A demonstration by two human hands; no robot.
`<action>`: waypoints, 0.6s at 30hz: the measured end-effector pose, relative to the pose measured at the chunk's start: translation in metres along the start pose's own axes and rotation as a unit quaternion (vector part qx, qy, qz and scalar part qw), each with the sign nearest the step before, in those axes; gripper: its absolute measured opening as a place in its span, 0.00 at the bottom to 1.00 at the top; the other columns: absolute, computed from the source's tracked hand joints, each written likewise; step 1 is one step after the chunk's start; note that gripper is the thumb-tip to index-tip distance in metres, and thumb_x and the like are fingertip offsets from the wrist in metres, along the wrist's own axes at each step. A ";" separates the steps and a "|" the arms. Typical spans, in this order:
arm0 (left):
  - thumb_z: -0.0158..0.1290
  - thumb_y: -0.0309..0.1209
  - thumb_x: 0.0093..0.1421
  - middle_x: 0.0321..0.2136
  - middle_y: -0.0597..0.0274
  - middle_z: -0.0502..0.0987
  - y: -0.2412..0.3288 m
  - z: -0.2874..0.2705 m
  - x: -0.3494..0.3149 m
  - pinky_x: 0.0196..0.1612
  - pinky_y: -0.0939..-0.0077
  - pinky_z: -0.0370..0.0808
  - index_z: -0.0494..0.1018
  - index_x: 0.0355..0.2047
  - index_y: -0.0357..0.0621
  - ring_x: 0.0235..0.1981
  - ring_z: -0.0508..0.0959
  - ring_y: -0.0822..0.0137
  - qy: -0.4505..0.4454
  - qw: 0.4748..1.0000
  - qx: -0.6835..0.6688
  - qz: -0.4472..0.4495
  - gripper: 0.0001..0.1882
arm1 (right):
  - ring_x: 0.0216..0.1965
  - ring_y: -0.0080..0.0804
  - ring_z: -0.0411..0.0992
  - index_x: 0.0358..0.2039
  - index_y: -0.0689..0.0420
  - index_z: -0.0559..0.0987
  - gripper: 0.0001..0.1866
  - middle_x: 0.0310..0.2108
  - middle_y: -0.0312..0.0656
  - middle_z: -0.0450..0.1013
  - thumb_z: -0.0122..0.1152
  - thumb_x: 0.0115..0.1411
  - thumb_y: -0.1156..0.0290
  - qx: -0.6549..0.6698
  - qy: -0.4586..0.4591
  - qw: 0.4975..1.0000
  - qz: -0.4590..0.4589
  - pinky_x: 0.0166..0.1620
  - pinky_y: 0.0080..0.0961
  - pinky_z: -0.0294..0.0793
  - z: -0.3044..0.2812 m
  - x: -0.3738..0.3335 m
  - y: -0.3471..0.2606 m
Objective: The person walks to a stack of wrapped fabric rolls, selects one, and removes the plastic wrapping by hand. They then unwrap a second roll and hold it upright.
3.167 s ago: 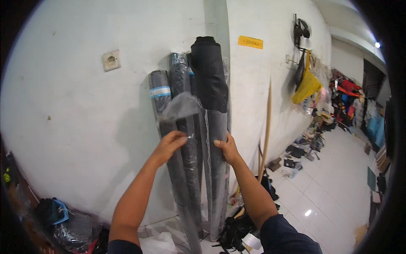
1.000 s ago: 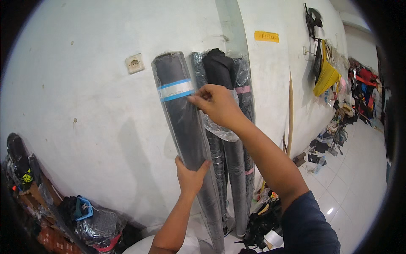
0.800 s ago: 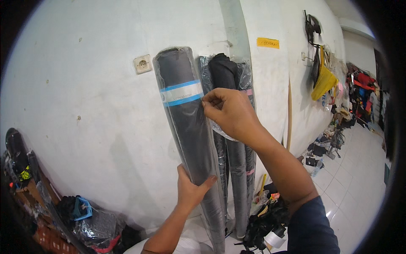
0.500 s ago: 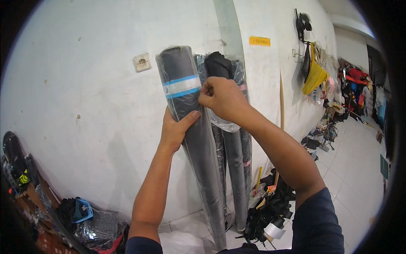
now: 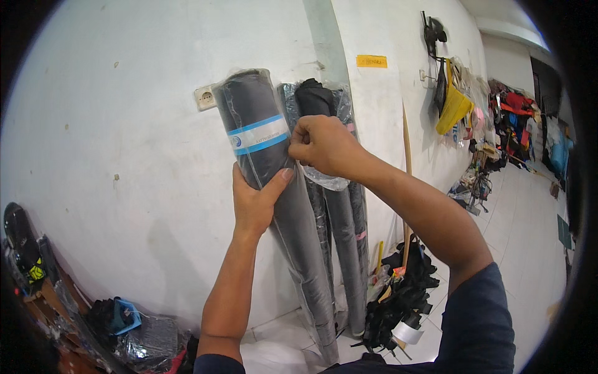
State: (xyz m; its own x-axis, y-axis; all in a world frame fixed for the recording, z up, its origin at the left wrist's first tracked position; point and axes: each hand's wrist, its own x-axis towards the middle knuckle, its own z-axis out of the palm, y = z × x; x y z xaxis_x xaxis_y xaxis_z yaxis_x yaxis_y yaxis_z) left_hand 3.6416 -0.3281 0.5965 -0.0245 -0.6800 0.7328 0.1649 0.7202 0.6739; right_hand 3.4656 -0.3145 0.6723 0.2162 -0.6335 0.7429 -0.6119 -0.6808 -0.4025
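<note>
A tall roll of dark grey fabric [image 5: 296,234] in clear plastic wrap stands tilted, its top end leaning left. Near its top runs a white label band [image 5: 258,134] with blue edges. My left hand [image 5: 254,199] is wrapped round the roll from below that band, thumb across the front. At the roll's right edge, beside the band, my right hand [image 5: 322,144] is closed in a pinch on the clear plastic wrap. Behind that hand stand several more wrapped rolls [image 5: 342,218], one with black fabric [image 5: 313,98] showing at its top.
A wall socket [image 5: 204,98] sits left of the roll's top. Black scraps [image 5: 402,283] and a white tape roll [image 5: 407,332] lie on the floor at right. Bags, including a yellow one [image 5: 453,112], hang along the right wall. Plastic-wrapped goods [image 5: 149,340] lie at lower left.
The held roll's top has tipped a little further left, with my left hand still round it. My right hand stays pinched at the wrap's edge. The view has shifted slightly.
</note>
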 end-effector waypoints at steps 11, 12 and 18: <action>0.61 0.35 0.55 0.50 0.49 0.72 0.022 -0.019 -0.020 0.54 0.66 0.72 0.60 0.59 0.31 0.50 0.74 0.60 -0.060 0.996 -0.058 0.017 0.36 | 0.24 0.34 0.78 0.35 0.66 0.76 0.13 0.26 0.48 0.76 0.61 0.56 0.68 -0.103 -0.029 0.985 0.135 0.31 0.30 0.78 -0.047 -0.007 0.082; 0.61 0.36 0.55 0.50 0.49 0.72 0.022 -0.026 -0.019 0.54 0.66 0.72 0.61 0.59 0.32 0.50 0.74 0.60 -0.058 0.996 -0.062 -0.024 0.35 | 0.26 0.31 0.78 0.38 0.66 0.76 0.14 0.28 0.47 0.76 0.61 0.58 0.68 0.000 -0.024 0.989 0.145 0.31 0.28 0.78 -0.046 -0.015 0.083; 0.61 0.40 0.54 0.49 0.52 0.73 0.008 -0.037 -0.007 0.53 0.68 0.71 0.62 0.58 0.32 0.48 0.74 0.60 -0.109 0.989 -0.092 -0.033 0.37 | 0.32 0.27 0.76 0.45 0.64 0.73 0.22 0.33 0.43 0.74 0.66 0.59 0.59 0.178 -0.030 0.983 -0.010 0.34 0.21 0.77 0.003 -0.029 0.031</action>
State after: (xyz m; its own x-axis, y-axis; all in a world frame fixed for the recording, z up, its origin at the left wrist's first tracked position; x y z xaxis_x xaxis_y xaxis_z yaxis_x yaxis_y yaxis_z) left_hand 3.6794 -0.3227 0.5935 -0.2501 -0.6644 0.7043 0.3320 0.6245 0.7070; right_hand 3.4426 -0.3180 0.6372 0.2766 -0.6312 0.7247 -0.3037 -0.7728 -0.5572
